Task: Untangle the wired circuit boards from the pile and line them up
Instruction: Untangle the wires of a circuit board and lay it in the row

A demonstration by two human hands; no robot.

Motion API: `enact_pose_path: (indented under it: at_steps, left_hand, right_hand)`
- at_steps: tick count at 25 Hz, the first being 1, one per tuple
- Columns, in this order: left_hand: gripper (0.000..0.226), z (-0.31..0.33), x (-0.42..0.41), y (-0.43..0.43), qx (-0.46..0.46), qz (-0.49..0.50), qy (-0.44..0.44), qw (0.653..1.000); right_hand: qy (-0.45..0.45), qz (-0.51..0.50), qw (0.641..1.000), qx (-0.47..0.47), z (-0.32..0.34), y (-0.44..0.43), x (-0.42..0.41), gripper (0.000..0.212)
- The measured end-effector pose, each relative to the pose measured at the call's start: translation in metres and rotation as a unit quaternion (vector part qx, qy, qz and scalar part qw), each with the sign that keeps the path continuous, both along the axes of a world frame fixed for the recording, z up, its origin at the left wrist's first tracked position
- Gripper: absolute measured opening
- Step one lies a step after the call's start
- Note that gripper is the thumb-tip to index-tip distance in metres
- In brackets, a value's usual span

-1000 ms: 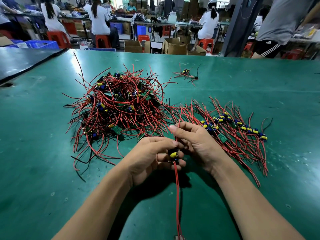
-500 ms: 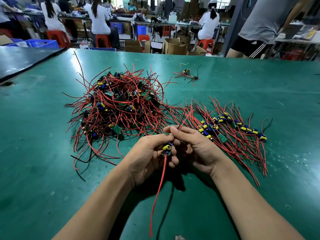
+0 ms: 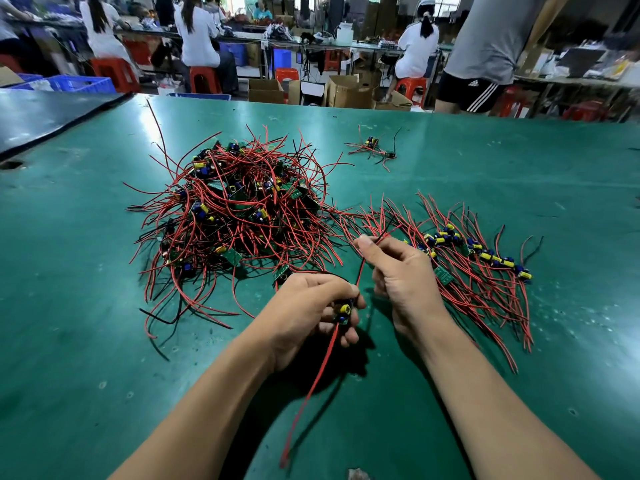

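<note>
A tangled pile [image 3: 239, 216] of small green circuit boards with red and black wires lies left of centre on the green table [image 3: 86, 323]. To its right lies a row of lined-up boards [image 3: 478, 254], wires pointing toward me. My left hand [image 3: 311, 317] grips one small board [image 3: 344, 311] with a yellow capacitor; a long red wire hangs from it toward me. My right hand [image 3: 401, 271] pinches that board's upper red and black wires between thumb and forefinger, stretched up from the board.
A small loose wired board [image 3: 372, 148] lies apart at the back of the table. A dark mat [image 3: 45, 116] covers the far left corner. Beyond the far edge stand cardboard boxes [image 3: 349, 91], red stools, seated workers, and a person [image 3: 485, 53] in black shorts.
My right hand has moved up and right, drawing the board's upper wires out straight. My left hand dropped slightly toward me with the board; the hanging red wire swung right. The background person walked left.
</note>
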State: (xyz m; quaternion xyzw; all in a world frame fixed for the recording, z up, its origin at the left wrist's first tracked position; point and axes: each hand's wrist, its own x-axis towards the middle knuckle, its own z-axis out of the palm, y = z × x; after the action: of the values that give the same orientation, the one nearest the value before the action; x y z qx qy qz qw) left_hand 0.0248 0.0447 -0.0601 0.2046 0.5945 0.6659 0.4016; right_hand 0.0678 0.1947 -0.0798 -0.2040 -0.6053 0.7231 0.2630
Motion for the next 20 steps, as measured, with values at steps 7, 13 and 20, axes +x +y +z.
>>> enact_pose_path:
  at_steps: [7,13,20]
  left_hand:
    - [0.017,-0.009,0.002,0.003,-0.005,0.077,0.068,0.995]
    - [0.019,-0.013,-0.003,0.000,0.009,0.093,0.091,0.991]
    - [0.017,-0.017,-0.008,0.001,-0.012,0.087,0.074,0.993]
  right_hand:
    - [-0.032,0.096,0.993,-0.056,0.001,-0.005,0.002,0.025]
    - [-0.101,0.241,0.965,-0.039,0.008,-0.010,0.010,0.019]
    - [-0.061,0.137,0.987,0.049,-0.001,-0.003,0.005,0.031]
